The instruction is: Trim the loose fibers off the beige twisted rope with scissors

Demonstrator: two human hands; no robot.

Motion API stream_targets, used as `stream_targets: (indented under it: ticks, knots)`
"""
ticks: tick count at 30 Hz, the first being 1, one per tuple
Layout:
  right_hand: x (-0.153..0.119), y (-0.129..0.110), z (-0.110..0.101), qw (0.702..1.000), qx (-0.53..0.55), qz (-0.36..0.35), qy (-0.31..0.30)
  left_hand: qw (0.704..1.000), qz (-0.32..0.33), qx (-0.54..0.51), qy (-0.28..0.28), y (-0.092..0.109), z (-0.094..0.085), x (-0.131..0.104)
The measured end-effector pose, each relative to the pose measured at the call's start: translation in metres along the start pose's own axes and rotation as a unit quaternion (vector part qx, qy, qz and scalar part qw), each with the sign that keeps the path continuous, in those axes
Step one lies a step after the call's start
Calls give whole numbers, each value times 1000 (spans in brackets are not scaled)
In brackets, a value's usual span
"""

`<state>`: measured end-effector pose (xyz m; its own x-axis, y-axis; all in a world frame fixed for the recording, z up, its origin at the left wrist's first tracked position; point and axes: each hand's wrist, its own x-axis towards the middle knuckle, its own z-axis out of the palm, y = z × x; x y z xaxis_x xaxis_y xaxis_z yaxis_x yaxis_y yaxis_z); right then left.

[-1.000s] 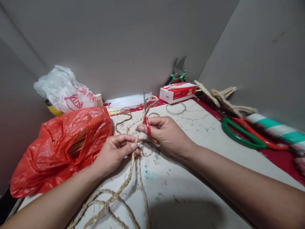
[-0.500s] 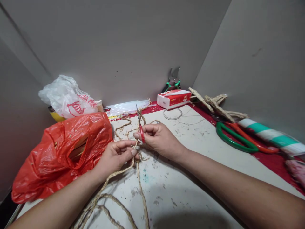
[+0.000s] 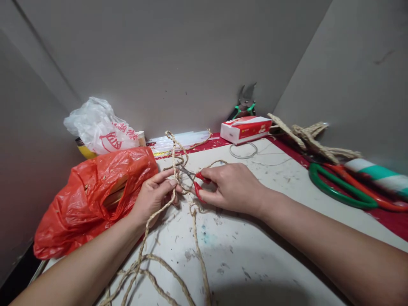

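Note:
Straw-coloured twisted rope [image 3: 147,231] runs up from the near edge of the table to my left hand [image 3: 156,193], whose thumb and fingers pinch it. Above that grip the rope loops upward. My right hand [image 3: 234,187] has its fingers in the red handles of small scissors [image 3: 198,185]. The blades are apart and point left, with their tips at the rope just above my left fingertips. Whether the blades touch the rope I cannot tell. More rope strands lie loosely on the table below my hands.
Left of my hands lies a red plastic bag [image 3: 95,204], with a white plastic bag [image 3: 98,123] behind it. A red-and-white tissue box [image 3: 245,130], pruning shears [image 3: 246,102] and a wire ring [image 3: 243,150] are at the back. Large green-handled shears [image 3: 338,193] lie to the right.
My right hand has turned the scissors from upright and closed to pointing left with blades spread, at the rope. My left hand has raised a loop of rope. The view has shifted slightly.

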<state>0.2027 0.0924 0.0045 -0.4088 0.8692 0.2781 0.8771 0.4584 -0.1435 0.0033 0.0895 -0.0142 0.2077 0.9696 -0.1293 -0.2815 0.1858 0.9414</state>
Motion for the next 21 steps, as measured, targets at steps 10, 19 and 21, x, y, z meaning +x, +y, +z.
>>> stream_targets:
  ticks: [10, 19, 21]
  knots:
    - [1, -2, 1, 995, -101, -18, -8, 1000, -6, 16, 9, 0, 0, 0]
    - [3, -5, -6, 990, -122, -5, -64, 999, -7, 22, 30, 3, 3, -1]
    - [4, -4, -6, 991, -113, -3, -68, 999, -9, 20, 30, 3, 3, -2]
